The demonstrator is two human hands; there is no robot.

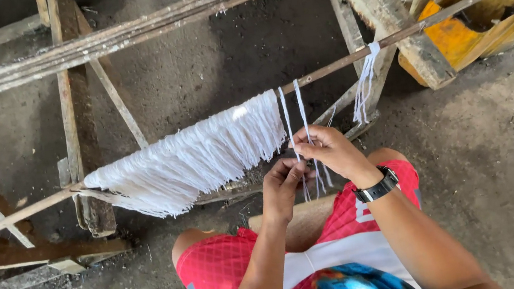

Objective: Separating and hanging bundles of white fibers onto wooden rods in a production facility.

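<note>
Head view, looking down at a seated person. Ground (506,153): dark, dusty, bare earth or concrete, fills most of the frame.

Wooden frame (76,108): rough weathered beams, one upright post at left, long slats running diagonally across the top. A heavier beam (385,17) slants down at upper right, just beside a yellow-orange container (460,41) at the frame's edge.

Thin rod (339,66): runs diagonally from lower left to upper right, crossing in front of the frame. Hung over it, a dense fringe of white threads (193,159), packed side by side from the rod's left part to about its middle. A smaller separate bunch of white strands (366,85) hangs further right on the same rod, well apart from the fringe.

Person: red patterned shorts (220,267), knees apart, sitting on a low wooden block (308,216). Black wristwatch (376,187) on the right wrist.

Between fringe and bunch, a few loose white strands (302,109) hang down from the rod to the hands.

Right hand (329,148): fingers pinched on the loose strands, just below the rod. Left hand (283,187): curled closed, gripping the same strands lower down, touching the right hand. Strand ends trail below both hands.
</note>
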